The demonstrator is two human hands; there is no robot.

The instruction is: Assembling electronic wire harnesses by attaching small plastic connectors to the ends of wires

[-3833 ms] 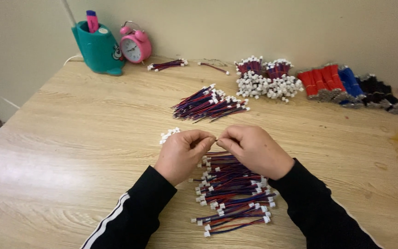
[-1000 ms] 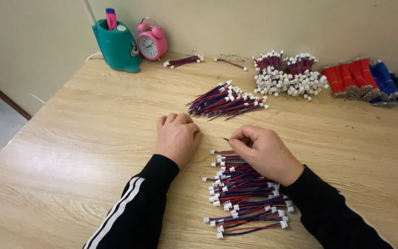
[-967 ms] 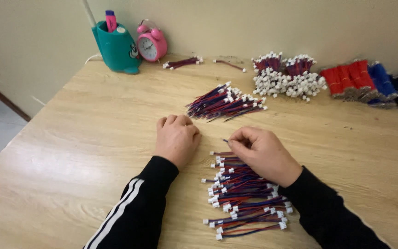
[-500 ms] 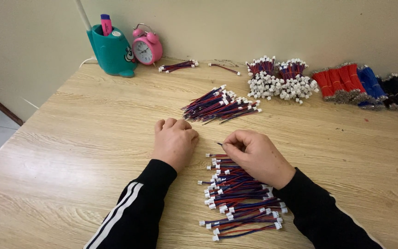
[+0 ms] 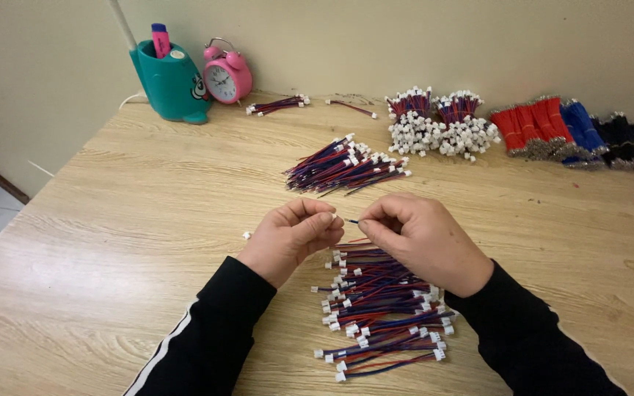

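Above the wire pile [image 5: 379, 308], left hand [image 5: 291, 235] and right hand [image 5: 423, 238] pinch 1 wire [image 5: 351, 221].

**Wooden table and its load**

A light wooden table [image 5: 111, 220] is seen. On it are laid a teal pen holder [image 5: 172, 82], a pink alarm clock [image 5: 227, 75], a fanned heap of red-blue wire leads [image 5: 343, 165], a nearer pile of like leads [image 5: 383, 308], white-tipped bundles [image 5: 442, 125] and red, blue and black wire bundles [image 5: 574, 132].

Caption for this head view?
Left hand and right hand pinch one thin wire above a pile of wire leads.
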